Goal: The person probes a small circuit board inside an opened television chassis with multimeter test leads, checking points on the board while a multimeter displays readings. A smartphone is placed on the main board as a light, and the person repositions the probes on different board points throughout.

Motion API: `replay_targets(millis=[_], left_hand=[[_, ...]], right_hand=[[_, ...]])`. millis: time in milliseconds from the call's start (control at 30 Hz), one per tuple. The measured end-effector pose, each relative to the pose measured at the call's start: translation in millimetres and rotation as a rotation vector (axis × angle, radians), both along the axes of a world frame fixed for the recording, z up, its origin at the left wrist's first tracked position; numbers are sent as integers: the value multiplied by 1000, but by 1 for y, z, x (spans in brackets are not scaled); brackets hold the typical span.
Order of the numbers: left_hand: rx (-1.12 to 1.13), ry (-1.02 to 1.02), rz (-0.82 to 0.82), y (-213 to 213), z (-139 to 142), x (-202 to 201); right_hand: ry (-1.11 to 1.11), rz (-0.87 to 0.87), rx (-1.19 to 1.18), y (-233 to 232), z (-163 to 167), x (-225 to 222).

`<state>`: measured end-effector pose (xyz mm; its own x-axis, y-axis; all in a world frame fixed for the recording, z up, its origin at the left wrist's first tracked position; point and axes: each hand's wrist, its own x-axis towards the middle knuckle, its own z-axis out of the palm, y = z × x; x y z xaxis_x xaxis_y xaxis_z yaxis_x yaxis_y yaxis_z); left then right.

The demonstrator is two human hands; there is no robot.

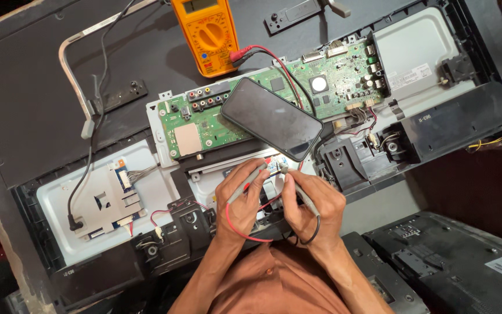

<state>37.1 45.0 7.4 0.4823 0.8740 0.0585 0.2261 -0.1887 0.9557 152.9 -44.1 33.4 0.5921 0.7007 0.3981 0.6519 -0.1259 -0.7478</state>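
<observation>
A: Probes, that is what the hands work with, but take the big things first. The opened television back [425,46] lies flat across the dark table [24,87], its metal panel bare.

B: And on it?

A: The green circuit board [233,104] sits mid-panel, and a dark phone [272,118] lies face up across it, tilted. Above, an orange multimeter [205,35] rests on the table, its red lead [280,64] running down over the board.

B: Where are the hands?

A: Both are low in the middle, just below the phone. The left hand [240,200] is clenched around a grey probe [250,183] with the red wire [236,229] looping under the wrist. The right hand [312,203] grips a second probe [300,189], its black wire [312,232] curling beneath.

B: The tips?

A: They meet close together at a small white connector [274,166] on the panel; whether they touch it I cannot tell.
</observation>
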Motion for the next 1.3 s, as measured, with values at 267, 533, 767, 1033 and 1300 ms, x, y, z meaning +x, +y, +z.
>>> replay_targets(millis=[267,533,767,1033,1300], left_hand=[[-19,7,-14,0,1,0],[-28,13,-17,0,-1,0],[-22,7,-18,0,-6,1],[5,13,-21,0,-8,2],[26,-8,-35,0,-7,2]], right_hand=[[4,24,-15,0,2,1],[-3,35,-10,0,2,1],[-14,31,-8,1,-1,1],[-34,37,-23,1,-1,1],[-32,37,-19,2,-2,1]])
